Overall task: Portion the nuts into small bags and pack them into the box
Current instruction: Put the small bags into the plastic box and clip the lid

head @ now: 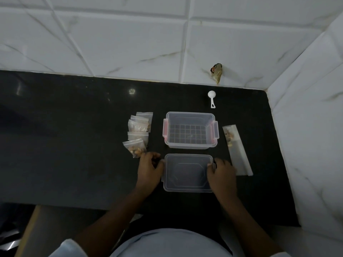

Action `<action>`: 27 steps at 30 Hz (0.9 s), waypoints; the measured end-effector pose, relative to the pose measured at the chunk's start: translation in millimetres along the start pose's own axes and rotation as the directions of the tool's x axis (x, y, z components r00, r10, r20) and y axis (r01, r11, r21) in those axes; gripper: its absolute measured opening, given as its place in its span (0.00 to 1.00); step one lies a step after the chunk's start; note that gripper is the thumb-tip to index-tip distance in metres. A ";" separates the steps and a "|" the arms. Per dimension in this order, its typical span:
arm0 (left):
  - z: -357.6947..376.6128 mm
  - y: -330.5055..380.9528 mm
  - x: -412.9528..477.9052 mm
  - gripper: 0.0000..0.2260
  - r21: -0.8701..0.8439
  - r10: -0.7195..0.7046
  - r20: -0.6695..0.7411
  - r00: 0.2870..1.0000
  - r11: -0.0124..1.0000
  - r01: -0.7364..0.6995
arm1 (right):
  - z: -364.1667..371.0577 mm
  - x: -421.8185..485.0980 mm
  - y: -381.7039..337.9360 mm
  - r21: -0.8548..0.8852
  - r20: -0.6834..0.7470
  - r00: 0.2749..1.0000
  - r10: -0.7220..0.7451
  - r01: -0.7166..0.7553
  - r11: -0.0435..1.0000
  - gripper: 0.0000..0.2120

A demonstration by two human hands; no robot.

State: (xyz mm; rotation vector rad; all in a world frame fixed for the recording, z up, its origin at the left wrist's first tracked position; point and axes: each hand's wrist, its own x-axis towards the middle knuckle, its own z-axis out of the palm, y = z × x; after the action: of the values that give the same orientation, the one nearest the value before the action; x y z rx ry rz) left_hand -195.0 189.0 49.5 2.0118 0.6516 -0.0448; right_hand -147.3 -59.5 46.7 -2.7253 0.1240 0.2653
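A clear plastic box (pixel 190 145) with pink side clips stands open on the black counter, holding only a few loose nuts on its gridded floor. Its clear lid (pixel 187 173) lies flat just in front of it. My left hand (pixel 149 167) grips the lid's left edge and my right hand (pixel 221 172) grips its right edge. Several small zip bags of nuts (pixel 138 133) lie in an overlapping row left of the box, the nearest one touching my left fingers. A long clear bag with a few nuts left (pixel 235 147) lies right of the box.
A white measuring scoop (pixel 212 98) lies behind the box near the wall. White marble-look tiles (pixel 167 43) close off the back and the right side. The black counter (pixel 74 145) runs out to the left; its front edge is near my body.
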 end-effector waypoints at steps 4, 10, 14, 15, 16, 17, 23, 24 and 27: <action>-14.9 -6.7 5.0 0.24 -0.226 -0.282 -0.361 0.889 0.951 0.210 | -2.5 -5.1 -8.6 -0.031 0.020 0.990 -0.138 0.138 0.990 0.07; -45.9 -16.2 24.4 0.32 -0.346 -0.309 -0.263 0.914 0.915 0.210 | -7.0 -5.7 -43.8 0.153 0.013 0.945 -0.326 0.321 0.935 0.07; -53.9 -8.6 16.8 0.31 -0.320 -0.201 -0.211 0.957 0.939 0.126 | -9.7 -1.9 -73.1 0.229 0.027 0.902 -0.430 0.413 0.881 0.06; -56.2 -5.3 14.0 0.31 -0.337 -0.186 -0.198 0.962 0.935 0.111 | -12.1 -3.0 -81.4 0.277 0.040 0.891 -0.452 0.425 0.862 0.06; -58.1 -2.3 10.7 0.30 -0.365 -0.173 -0.183 0.968 0.926 0.096 | -15.2 -5.0 -89.4 0.344 0.060 0.884 -0.463 0.417 0.841 0.08; -60.7 2.1 7.4 0.31 -0.404 -0.156 -0.163 0.974 0.912 0.078 | -19.3 -7.5 -97.6 0.430 0.085 0.883 -0.461 0.385 0.817 0.10; -66.3 63.3 -2.0 0.34 -0.617 0.126 0.070 0.990 0.785 -0.056 | -40.5 -0.1 -138.3 0.780 0.314 0.873 -0.373 -0.014 0.625 0.15; -63.7 69.3 2.2 0.34 -0.603 0.157 0.077 0.985 0.794 -0.080 | -42.7 7.9 -140.7 0.768 0.305 0.887 -0.347 -0.014 0.640 0.11; -56.1 64.2 23.4 0.25 -0.470 0.097 -0.035 0.995 0.877 -0.102 | -49.3 38.6 -141.0 0.636 0.183 0.957 -0.224 0.059 0.770 0.04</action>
State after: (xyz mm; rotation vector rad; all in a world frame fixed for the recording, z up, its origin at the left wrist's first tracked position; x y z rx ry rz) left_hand -158.3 221.2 123.3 1.5676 0.5047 0.1727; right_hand -83.8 48.3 136.9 -1.9994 -0.0621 0.4326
